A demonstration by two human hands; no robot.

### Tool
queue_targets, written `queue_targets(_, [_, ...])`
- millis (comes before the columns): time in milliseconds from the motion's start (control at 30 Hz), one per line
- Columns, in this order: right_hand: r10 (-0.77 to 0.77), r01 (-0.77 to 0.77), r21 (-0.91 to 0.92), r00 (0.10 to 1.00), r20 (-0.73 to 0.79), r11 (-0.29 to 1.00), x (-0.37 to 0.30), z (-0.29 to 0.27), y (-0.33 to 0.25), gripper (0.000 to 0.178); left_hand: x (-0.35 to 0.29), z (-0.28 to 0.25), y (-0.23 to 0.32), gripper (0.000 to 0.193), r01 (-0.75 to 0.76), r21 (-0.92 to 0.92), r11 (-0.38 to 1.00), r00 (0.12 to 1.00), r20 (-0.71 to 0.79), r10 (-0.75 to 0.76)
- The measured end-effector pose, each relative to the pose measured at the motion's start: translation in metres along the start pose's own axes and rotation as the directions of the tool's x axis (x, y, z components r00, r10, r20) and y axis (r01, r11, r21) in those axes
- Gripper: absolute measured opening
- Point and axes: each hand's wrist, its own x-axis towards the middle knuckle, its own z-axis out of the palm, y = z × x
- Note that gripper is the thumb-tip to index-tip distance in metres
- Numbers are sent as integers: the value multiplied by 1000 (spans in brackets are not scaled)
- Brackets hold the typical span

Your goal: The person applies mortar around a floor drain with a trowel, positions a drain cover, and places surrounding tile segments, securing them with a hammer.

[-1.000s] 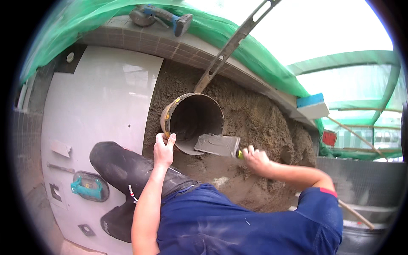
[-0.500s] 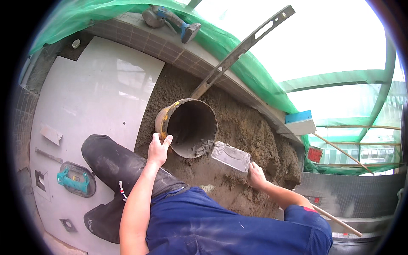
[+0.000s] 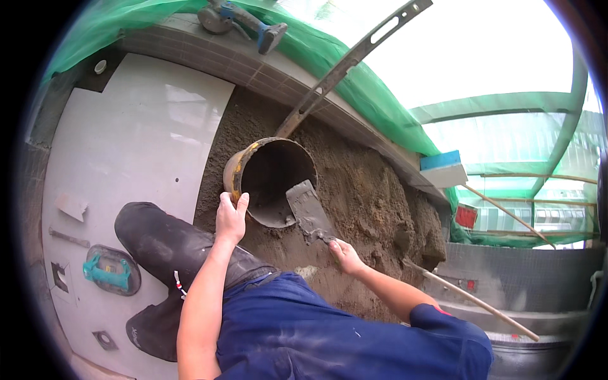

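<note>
A round bucket (image 3: 233,170) with a yellow-marked rim stands tilted on rough grey-brown mortar (image 3: 354,209), its mouth toward me. My left hand (image 3: 230,218) grips the near left edge of its rim, thumb up. In my right hand (image 3: 345,256) is a rectangular trowel (image 3: 308,208), its blade coated with wet grey paste. The blade's far end reaches over the bucket's right rim, into the opening. Inside, the bucket is dark, with some grey paste showing low down. My right fingers hide most of the trowel's handle.
Large pale tiles (image 3: 139,126) lie to the left, bearing a suction lifter (image 3: 111,270) with teal handles. Beyond the bucket, a long spirit level (image 3: 354,60) leans on the ledge, near an angle grinder (image 3: 244,25). A wooden pole (image 3: 478,305) lies at right.
The trowel has swung left and up from beside the bucket to over its rim, and its face now shows thick paste. My left hand stays on the rim.
</note>
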Motion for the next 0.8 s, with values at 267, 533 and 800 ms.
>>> queue_targets(267, [206, -213, -136, 977, -65, 968, -62, -71, 19, 43, 10, 1, -15, 54, -18, -33, 999, 1000, -4, 18])
queue_targets(533, [-388, 198, -516, 874, -291, 833, 51, 63, 0, 45, 6, -6, -17, 57, 81, -83, 993, 995, 59, -76])
queue_targets(800, [-283, 190, -326, 920, -269, 926, 121, 117, 50, 48, 2, -1, -11, 54, 47, -22, 999, 999, 16, -46])
